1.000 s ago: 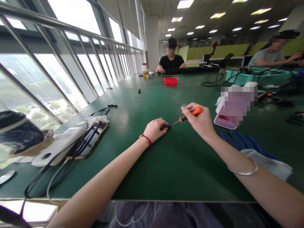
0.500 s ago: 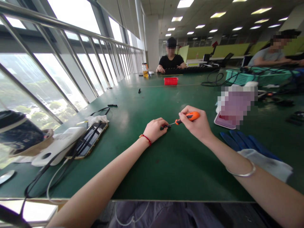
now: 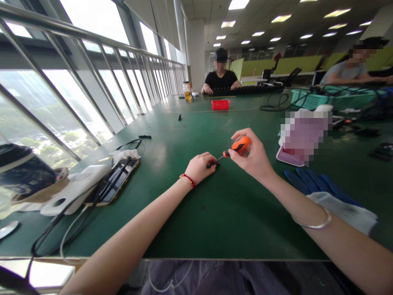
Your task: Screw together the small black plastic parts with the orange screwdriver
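Observation:
My left hand [image 3: 202,167] rests on the green table [image 3: 184,213], its fingers closed on a small black part [image 3: 216,163] whose kind I cannot make out. In my right hand [image 3: 252,156] is a screwdriver [image 3: 241,143] with an orange and black handle, held between thumb and fingers. The handle tilts up to the right. Its thin shaft slopes down to the left, and the tip is at the black part, close to my left fingertips.
Blue gloves [image 3: 322,186] and a pink-purple pack [image 3: 302,139] lie right. A phone [image 3: 118,182], cables and a cup [image 3: 24,170] stand left. Farther off are a red tray [image 3: 220,105], a teal basket [image 3: 334,98] and two people [image 3: 221,76].
My right hand has shifted slightly left and its fingers have opened up around the handle. The screwdriver now stands steeper. My left hand and the black part have stayed almost in place.

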Demonstrator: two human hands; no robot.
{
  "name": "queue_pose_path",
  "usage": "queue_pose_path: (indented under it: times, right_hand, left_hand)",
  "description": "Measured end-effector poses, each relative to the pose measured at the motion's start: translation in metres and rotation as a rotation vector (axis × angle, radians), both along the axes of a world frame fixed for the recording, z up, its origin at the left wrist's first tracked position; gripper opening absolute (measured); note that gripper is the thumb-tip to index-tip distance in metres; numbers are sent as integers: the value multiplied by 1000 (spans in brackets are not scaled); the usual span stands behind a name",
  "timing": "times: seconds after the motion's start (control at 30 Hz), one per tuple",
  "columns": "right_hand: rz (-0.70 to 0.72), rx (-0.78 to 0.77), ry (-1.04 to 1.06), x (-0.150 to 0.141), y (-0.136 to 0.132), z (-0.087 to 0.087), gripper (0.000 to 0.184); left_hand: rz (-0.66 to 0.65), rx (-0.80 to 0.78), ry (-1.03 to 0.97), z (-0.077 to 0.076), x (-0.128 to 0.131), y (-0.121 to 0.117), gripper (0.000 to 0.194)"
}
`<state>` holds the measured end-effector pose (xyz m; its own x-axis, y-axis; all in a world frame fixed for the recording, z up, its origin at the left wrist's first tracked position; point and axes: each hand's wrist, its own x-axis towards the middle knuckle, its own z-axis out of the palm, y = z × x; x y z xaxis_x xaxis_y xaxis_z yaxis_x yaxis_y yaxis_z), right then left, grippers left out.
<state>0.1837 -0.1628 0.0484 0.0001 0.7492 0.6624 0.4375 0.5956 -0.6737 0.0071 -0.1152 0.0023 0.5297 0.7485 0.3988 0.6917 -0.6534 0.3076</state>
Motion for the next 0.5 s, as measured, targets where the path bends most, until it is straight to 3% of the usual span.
queue_pose_path:
  times: [0.1,0.17,0.3,0.43,0.5]
  right_hand:
    - [-69,8,-3,-1,-2,0,31]
    - [-101,-1,-22,-1,-4,1,20]
    - [-37,16,-25,-1,-6,2,10]
    - [-24,49,3,0,-5,1,34]
    - [-62,26,1,-1,-5,1,32]
  left_hand:
    - [-9,2,-8,-1,0,1,16]
    - [-15,0,-14,-2,1,1,16]
    - [-13,-1,-23,-2,0,1,16]
    - [-4,-5,-30,-1,1,0,17]
    - [-7,-2,-34,-2,1,0,17]
